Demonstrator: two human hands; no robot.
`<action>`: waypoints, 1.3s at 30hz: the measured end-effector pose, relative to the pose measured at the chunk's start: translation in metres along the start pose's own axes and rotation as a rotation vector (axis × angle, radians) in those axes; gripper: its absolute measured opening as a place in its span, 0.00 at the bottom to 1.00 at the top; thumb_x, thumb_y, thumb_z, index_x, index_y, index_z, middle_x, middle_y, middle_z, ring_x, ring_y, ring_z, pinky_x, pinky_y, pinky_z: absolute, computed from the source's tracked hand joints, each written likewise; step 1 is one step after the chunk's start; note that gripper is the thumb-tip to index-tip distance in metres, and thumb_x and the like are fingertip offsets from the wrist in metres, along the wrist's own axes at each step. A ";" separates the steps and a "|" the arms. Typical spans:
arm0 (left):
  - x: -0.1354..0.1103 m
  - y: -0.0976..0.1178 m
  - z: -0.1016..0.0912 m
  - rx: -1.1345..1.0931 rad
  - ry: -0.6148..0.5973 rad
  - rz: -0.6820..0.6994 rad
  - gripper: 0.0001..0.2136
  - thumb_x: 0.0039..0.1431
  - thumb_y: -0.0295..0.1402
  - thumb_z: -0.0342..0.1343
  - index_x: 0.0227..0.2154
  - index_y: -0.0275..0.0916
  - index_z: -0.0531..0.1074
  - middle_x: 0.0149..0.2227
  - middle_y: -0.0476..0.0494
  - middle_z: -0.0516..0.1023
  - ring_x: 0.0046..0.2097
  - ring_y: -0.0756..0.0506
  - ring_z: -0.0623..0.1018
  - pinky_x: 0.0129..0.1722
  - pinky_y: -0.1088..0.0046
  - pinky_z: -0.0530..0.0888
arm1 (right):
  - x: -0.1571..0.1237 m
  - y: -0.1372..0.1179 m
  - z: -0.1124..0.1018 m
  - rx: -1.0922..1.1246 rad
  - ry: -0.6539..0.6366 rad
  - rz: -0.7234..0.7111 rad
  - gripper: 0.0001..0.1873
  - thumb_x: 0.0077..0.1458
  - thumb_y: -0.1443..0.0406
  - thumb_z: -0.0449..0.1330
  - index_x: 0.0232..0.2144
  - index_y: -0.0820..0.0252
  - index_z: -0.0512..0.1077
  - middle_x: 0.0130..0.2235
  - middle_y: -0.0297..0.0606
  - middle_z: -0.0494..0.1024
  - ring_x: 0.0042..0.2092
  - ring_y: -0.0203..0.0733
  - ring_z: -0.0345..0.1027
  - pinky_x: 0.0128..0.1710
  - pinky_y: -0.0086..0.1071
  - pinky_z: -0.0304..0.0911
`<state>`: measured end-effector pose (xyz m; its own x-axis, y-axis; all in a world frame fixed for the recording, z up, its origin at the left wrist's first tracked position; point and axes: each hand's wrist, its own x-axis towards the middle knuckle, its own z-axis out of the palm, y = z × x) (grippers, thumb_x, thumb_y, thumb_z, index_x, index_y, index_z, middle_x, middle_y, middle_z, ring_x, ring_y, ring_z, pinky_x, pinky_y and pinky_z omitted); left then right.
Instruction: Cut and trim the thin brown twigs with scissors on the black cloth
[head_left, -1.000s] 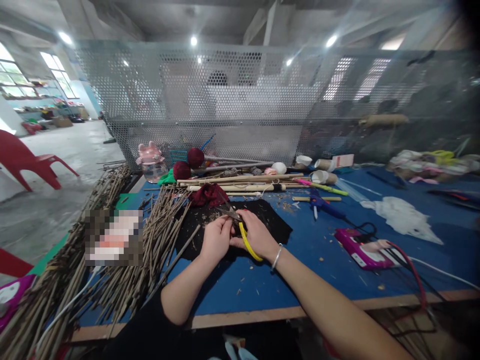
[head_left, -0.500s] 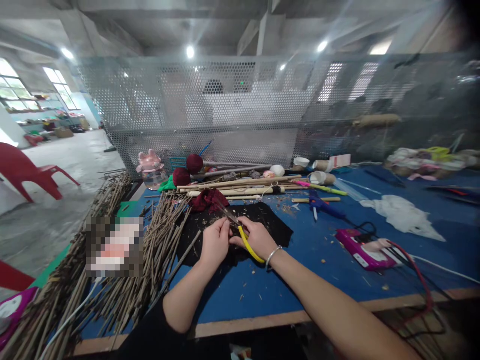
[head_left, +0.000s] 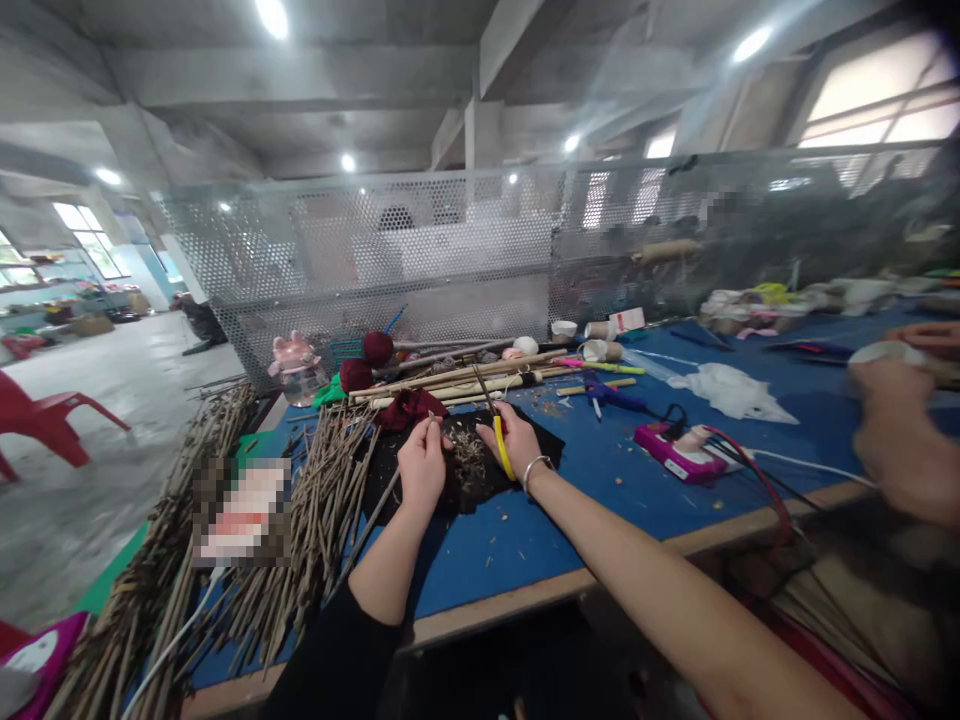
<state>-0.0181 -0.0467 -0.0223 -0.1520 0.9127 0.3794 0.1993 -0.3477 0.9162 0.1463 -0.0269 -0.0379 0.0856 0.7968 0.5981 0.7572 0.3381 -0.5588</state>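
My left hand (head_left: 421, 468) is closed on a thin brown twig (head_left: 384, 497), whose tip shows just above my thumb. My right hand (head_left: 519, 440) grips a pair of scissors (head_left: 501, 447) by the yellow handles, with the dark blades pointing up and away from me. The hands are apart, both over a black cloth (head_left: 544, 450) strewn with small wood chips. Left of my hands lies a fanned heap of twigs (head_left: 300, 550). A dark red cloth (head_left: 409, 408) lies crumpled just beyond my left hand.
Red yarn balls (head_left: 378, 349), bamboo sticks (head_left: 480, 385) and a pink-topped jar (head_left: 294, 370) stand along the back. To the right are a blue glue gun (head_left: 611, 392), a purple power strip (head_left: 679, 452) and a plastic bag (head_left: 739, 390). Another person's hand (head_left: 904, 430) is at far right.
My hands have moved apart; the scissors have come away from my left hand and now point more upright. The view has turned right and tilted up, bringing another person's hands into sight.
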 end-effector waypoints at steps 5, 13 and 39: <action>0.007 -0.007 -0.001 0.047 0.027 0.027 0.17 0.60 0.43 0.42 0.37 0.36 0.70 0.21 0.51 0.68 0.23 0.51 0.68 0.26 0.77 0.65 | 0.007 0.009 0.004 -0.040 -0.002 0.030 0.24 0.51 0.52 0.54 0.46 0.62 0.66 0.29 0.39 0.74 0.30 0.41 0.67 0.32 0.31 0.61; 0.008 -0.008 -0.004 0.083 0.101 0.046 0.14 0.59 0.39 0.44 0.39 0.36 0.68 0.26 0.47 0.72 0.27 0.50 0.71 0.31 0.75 0.66 | 0.006 0.011 0.006 -0.016 -0.020 -0.011 0.23 0.51 0.54 0.55 0.46 0.60 0.66 0.29 0.38 0.74 0.30 0.40 0.67 0.32 0.30 0.60; 0.014 -0.003 0.003 -0.170 0.020 -0.034 0.14 0.54 0.39 0.51 0.37 0.34 0.74 0.29 0.45 0.75 0.32 0.49 0.73 0.36 0.74 0.68 | 0.033 -0.026 0.001 0.158 -0.247 -0.235 0.32 0.45 0.51 0.61 0.49 0.61 0.62 0.44 0.45 0.70 0.45 0.46 0.64 0.45 0.38 0.60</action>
<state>-0.0175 -0.0325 -0.0204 -0.1752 0.9206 0.3491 0.0270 -0.3500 0.9364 0.1285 -0.0090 -0.0045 -0.2517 0.7786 0.5748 0.6264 0.5838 -0.5165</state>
